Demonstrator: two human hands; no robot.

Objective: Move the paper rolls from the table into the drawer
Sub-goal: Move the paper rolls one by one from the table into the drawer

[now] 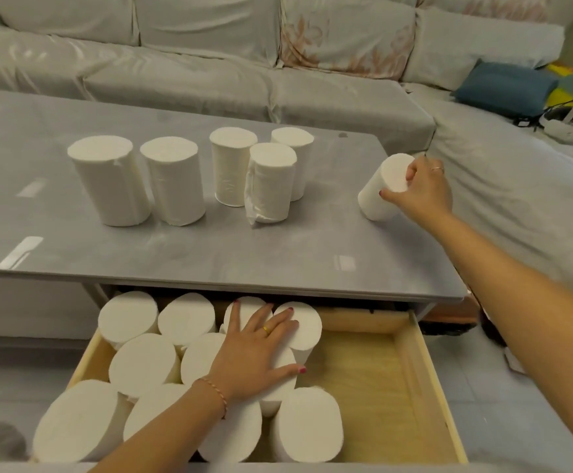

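Several white paper rolls (172, 179) stand upright on the grey table (193, 254). At the table's right edge my right hand (418, 189) grips the top of one tilted paper roll (380, 192). Below the table the wooden drawer (377, 377) is pulled out. Its left half is packed with several upright paper rolls (141, 363). My left hand (254, 349) lies flat on top of those rolls, fingers spread and straight. The drawer's right half shows bare wood.
A grey sofa (176, 73) runs behind the table and around to the right. On it at the far right lie a blue cushion (503, 87) and a white headset (568, 124). Grey floor tiles show right of the drawer.
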